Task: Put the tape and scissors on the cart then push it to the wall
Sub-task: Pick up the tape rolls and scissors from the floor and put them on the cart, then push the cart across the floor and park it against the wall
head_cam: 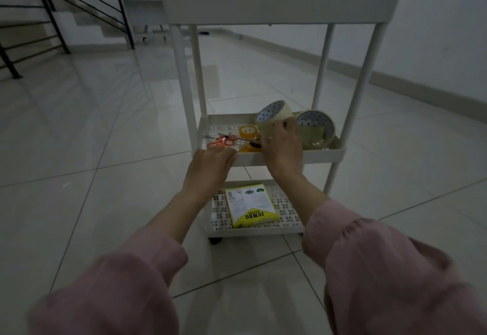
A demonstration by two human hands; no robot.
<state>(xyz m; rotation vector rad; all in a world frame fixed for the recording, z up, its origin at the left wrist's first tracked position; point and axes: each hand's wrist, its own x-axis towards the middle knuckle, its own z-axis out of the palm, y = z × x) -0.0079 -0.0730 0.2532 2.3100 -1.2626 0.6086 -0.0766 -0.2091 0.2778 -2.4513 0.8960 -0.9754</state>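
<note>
A white three-tier cart (287, 156) stands on the tiled floor in front of me. On its middle shelf lie orange-handled scissors (221, 141), a small yellow tape roll (248, 130) and a large clear tape roll (315, 129) at the right. My right hand (283, 147) grips another large clear tape roll (274, 114), tilted on edge over that shelf. A further small yellow roll (249, 148) peeks out beside my right thumb. My left hand (210, 166) rests with curled fingers on the shelf's front rim near the scissors; it holds nothing that I can see.
A yellow box (250, 205) marked JUMBO lies on the cart's bottom shelf. The top shelf (279, 8) is at head height. A black stair railing (52, 18) rises at the left. A white wall with a skirting board (395, 76) runs along the right.
</note>
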